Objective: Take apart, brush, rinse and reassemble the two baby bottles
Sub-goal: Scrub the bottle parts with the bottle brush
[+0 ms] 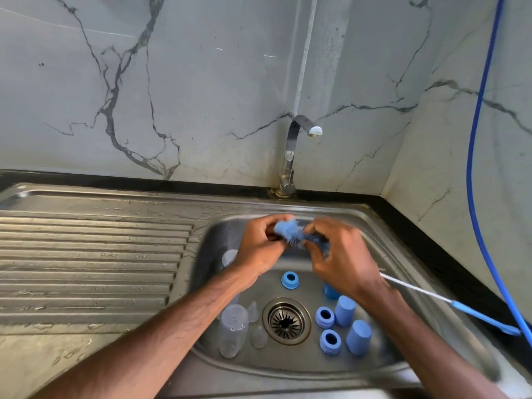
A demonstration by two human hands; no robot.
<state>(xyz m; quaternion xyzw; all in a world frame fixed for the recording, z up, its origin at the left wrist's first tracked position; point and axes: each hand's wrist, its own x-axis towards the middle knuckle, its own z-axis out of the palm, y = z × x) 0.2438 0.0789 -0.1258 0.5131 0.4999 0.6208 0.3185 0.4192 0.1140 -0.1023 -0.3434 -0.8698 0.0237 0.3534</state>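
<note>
a clear bottle [233, 329], blue collars [330, 342] and caps [358, 337] lie apart in the sink [288, 367], likely awaiting brushing. above, the right hand [339, 254] clamps its fingers on the brush [290, 230] behind its head; the left hand [260, 246] pinches the bristle tip, perhaps round a hidden part. beyond, the tap [290, 151] shows no water.

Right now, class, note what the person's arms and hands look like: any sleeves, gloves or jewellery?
The left forearm and right forearm are bare to the frame's edge; no sleeve shows. The left hand and right hand are ungloved, with no ring, watch or bracelet visible.
</note>
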